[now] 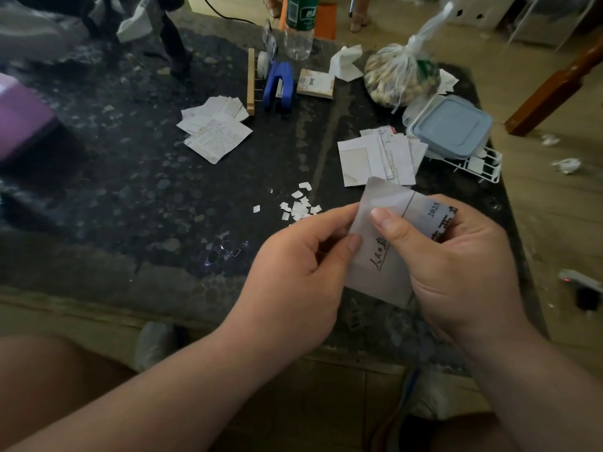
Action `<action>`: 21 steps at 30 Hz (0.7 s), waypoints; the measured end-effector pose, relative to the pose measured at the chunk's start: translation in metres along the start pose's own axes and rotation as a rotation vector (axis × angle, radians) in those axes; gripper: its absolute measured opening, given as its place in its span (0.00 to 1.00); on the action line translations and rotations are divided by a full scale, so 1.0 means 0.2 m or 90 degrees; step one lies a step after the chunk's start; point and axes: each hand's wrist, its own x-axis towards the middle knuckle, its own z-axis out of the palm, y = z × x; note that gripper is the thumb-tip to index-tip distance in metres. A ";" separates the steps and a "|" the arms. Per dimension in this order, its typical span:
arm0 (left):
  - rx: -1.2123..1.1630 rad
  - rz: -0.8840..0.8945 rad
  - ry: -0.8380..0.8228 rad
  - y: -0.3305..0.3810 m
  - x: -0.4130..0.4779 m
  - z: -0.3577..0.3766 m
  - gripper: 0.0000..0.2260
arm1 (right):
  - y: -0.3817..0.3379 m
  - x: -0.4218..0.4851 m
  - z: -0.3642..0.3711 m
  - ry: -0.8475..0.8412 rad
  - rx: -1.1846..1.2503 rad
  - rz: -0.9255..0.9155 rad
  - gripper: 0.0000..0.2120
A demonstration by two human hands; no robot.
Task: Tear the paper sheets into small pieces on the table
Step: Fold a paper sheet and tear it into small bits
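Right now both my hands are on one paper sheet [380, 275], held up over the near edge of the counter [130, 190], w/ printed black characters facing me. My left hand [293, 272] pinches the sheet's left edge btwn thumb and curled fingers. My right hand [456, 265] grips the right side, thumb pressed across the front, fingers wrapped behind. The hands are close together, thumbs just beside each other near the top of the sheet. Can't tell if a tear has started there.

Just beyond the hands, a scatter of small pieces [300, 205] lies on the counter, one bit off to the left of the rest. Behind the held sheet, on the right, sits a loose stack of sheets [375, 158]. A second stack [215, 132], w/ handwriting on top, lies further back, middle-left.

Other stuff at the back: a blue stapler-like tool [277, 84] beside a wooden strip [250, 81], a small notepad [316, 83], a crumpled tissue [346, 62], a clear bottle [298, 27] w/ green label, a knotted plastic bag [401, 76], and a blue-lidded container [453, 125] by a white wire rack [483, 168] at the right edge.
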 end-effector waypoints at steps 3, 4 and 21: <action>-0.010 0.002 0.000 0.00 0.01 0.01 0.15 | 0.00 0.00 0.01 0.018 0.008 0.010 0.07; -0.010 0.007 0.003 0.00 0.01 0.01 0.15 | -0.01 0.00 0.01 0.025 0.008 0.012 0.08; 0.070 0.000 -0.093 0.04 -0.01 0.01 0.21 | -0.03 0.09 -0.10 -0.073 0.126 0.126 0.19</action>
